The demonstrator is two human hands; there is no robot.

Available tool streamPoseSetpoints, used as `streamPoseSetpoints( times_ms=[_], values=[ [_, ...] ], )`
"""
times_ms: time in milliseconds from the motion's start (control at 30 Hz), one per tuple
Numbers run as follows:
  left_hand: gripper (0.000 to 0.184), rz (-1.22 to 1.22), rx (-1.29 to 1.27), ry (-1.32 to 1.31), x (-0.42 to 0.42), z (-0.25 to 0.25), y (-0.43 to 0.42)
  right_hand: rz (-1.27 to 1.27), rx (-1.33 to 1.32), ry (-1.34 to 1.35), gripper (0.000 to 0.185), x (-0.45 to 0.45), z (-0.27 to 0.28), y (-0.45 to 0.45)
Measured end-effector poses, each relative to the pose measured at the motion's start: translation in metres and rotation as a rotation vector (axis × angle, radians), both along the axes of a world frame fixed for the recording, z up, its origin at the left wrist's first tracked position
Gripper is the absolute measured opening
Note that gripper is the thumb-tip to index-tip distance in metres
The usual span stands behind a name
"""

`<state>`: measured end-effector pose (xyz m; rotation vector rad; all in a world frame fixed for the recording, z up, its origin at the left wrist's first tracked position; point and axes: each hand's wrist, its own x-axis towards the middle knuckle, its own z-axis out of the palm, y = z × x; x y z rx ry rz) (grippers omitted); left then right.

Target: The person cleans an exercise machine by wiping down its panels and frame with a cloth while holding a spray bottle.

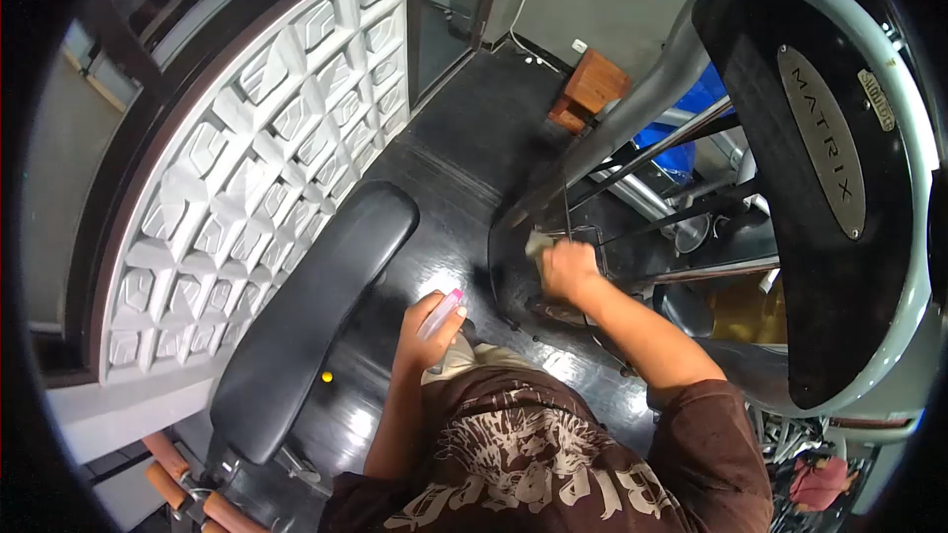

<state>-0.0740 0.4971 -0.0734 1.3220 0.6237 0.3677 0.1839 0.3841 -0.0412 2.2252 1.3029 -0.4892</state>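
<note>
My left hand [427, 328] is wrapped round a small clear bottle [438, 316] with a pink top, held in front of my shirt. Farther out and to the right, my right hand [570, 269] is closed on a pale cloth [538, 244], which sticks out beyond the fingers. The cloth is against or close to the dark lower panel of the gym machine [825, 133]; exact contact cannot be made out.
A black padded bench [316, 321] stands at the left, before a white patterned wall panel [267, 148]. A wooden box [594, 87] is on the floor behind the machine's frame. A small yellow ball [327, 376] lies near the bench. Another person [820, 483] is at the lower right.
</note>
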Motion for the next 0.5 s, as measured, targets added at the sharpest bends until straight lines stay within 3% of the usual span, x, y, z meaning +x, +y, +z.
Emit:
streamPoseSetpoints(
  times_ms=[67, 167, 300, 400, 500],
  values=[
    [0.015, -0.022, 0.016, -0.014, 0.002, 0.000, -0.008, -0.025, 0.123, -0.194, 0.030, 0.022, -0.019, 0.004],
    [0.015, -0.061, 0.051, -0.028, 0.011, 0.008, -0.015, -0.145, -0.032, -0.029, 0.028, 0.021, 0.004, 0.002],
    [0.016, -0.080, 0.091, -0.079, 0.015, 0.002, -0.019, -0.058, -0.336, 0.128, 0.033, -0.020, -0.007, -0.044],
    [0.015, -0.057, 0.084, -0.098, 0.014, -0.002, -0.022, -0.093, -0.462, 0.101, 0.035, -0.029, 0.000, -0.040],
    [0.015, -0.062, 0.057, -0.105, 0.015, 0.000, -0.025, -0.093, -0.186, 0.123, 0.033, -0.006, 0.018, -0.017]
  ],
)
